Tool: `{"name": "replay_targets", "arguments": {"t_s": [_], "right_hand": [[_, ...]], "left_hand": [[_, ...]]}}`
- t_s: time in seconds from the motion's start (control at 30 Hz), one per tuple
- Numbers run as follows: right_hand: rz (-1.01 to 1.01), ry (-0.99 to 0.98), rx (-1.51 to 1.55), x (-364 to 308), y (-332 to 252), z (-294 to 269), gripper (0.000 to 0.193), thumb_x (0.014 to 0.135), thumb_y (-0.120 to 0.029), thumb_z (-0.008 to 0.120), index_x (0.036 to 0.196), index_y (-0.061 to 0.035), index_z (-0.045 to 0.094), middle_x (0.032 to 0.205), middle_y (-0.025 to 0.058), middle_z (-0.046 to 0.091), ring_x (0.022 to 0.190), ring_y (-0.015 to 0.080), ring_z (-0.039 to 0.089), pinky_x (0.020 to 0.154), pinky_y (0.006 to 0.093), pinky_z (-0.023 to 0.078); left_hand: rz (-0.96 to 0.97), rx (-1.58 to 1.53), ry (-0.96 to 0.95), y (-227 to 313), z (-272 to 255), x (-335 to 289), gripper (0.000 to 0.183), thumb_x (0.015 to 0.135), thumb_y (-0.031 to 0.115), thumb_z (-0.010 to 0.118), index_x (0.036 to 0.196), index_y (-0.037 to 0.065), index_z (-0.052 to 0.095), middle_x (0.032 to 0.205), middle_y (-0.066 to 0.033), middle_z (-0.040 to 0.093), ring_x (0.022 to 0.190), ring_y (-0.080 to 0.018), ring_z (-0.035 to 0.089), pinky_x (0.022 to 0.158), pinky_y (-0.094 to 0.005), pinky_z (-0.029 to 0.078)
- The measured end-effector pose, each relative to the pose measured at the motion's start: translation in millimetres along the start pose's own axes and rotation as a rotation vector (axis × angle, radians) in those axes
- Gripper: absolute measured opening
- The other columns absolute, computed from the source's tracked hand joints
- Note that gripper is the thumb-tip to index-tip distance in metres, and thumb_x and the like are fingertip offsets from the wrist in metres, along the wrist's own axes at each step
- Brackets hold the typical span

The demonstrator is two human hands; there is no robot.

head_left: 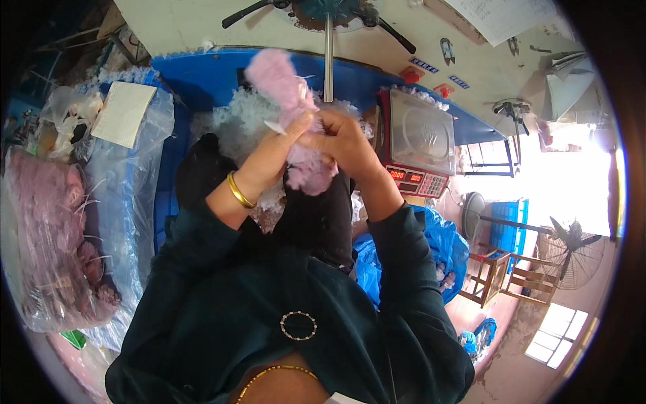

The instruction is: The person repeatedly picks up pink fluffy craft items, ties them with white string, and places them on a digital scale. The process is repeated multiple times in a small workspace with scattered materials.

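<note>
Both hands hold a pink plush piece [276, 77] in front of me, just below a metal tube [328, 60] that sticks out from the machine on the wall. My left hand [279, 145] grips its middle from the left, fingers closed. My right hand [346, 145] is closed on the same piece from the right, the fingers of the two hands meeting. One end of the plush rises up and to the left; the lower part hangs beneath my hands. A small white tag [274, 126] sticks out beside my left hand. White fluffy stuffing [239, 118] lies behind and around my hands.
A red digital scale [417, 178] stands at the right, with a blue plastic bag [441, 242] below it. On the left are a clear bag of pink plush pieces [50, 236] and a pale notebook [124, 114]. Black handles [245, 13] jut from the machine; fans [568, 249] stand far right.
</note>
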State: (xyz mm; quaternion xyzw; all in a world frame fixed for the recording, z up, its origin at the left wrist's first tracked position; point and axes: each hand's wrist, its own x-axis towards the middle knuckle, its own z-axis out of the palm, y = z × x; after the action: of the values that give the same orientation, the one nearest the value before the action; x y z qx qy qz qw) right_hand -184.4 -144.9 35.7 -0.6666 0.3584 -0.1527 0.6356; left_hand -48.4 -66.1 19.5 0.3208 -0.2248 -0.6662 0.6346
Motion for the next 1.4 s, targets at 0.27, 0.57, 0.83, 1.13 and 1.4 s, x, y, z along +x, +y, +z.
{"name": "replay_targets", "arguments": {"t_s": [0.27,0.57,0.83,1.13,1.4], "right_hand": [[-0.585,0.189,-0.787,-15.1,-32.2,-4.4,0.036,0.077,-0.035,0.069,0.063,-0.0056,0.054,0.061,0.015,0.053,0.058,0.0357,0.055,0.051,0.0434,0.041],[-0.699,0.695,-0.845,111.3,-37.2,-43.2,0.028,0.068,-0.031,0.063,0.061,-0.0058,0.055,0.063,0.0154,0.056,0.061,0.0387,0.055,0.052,0.0465,0.043],[-0.564,0.552,-0.801,47.2,-35.1,-17.3,0.024,0.072,-0.021,0.062,0.058,-0.0045,0.051,0.06,0.0167,0.052,0.059,0.0384,0.053,0.049,0.0436,0.04],[-0.437,0.669,-0.901,116.0,-59.9,-35.5,0.032,0.07,-0.035,0.06,0.066,-0.0038,0.064,0.068,0.019,0.061,0.066,0.0391,0.06,0.057,0.0458,0.048],[-0.373,0.714,-0.905,78.0,-48.4,-12.4,0.029,0.07,-0.031,0.06,0.061,-0.0035,0.06,0.064,0.0188,0.059,0.063,0.0405,0.058,0.056,0.0455,0.047]], "left_hand": [[-0.188,-0.534,-0.195,-9.2,-31.8,48.5,0.036,0.094,0.034,0.048,0.119,0.008,0.057,0.107,-0.0115,0.065,0.094,-0.0218,0.065,0.083,-0.039,0.054],[0.418,0.656,0.172,6.9,11.6,29.3,0.034,0.085,0.025,0.067,0.106,0.002,0.053,0.094,-0.0065,0.058,0.077,-0.0174,0.061,0.069,-0.0344,0.05],[0.662,1.385,0.219,-6.4,-5.4,4.5,0.039,0.075,0.018,0.071,0.105,-0.002,0.054,0.089,-0.0173,0.059,0.077,-0.029,0.062,0.069,-0.0375,0.05],[0.036,-0.049,-0.147,29.7,-31.4,67.5,0.023,0.092,0.02,0.058,0.105,0.001,0.058,0.096,-0.0049,0.064,0.091,-0.0145,0.064,0.082,-0.0305,0.054],[0.254,0.573,0.12,-20.7,0.8,30.8,0.029,0.085,0.021,0.067,0.096,-0.005,0.061,0.083,-0.015,0.065,0.077,-0.0236,0.065,0.07,-0.0336,0.052]]}}
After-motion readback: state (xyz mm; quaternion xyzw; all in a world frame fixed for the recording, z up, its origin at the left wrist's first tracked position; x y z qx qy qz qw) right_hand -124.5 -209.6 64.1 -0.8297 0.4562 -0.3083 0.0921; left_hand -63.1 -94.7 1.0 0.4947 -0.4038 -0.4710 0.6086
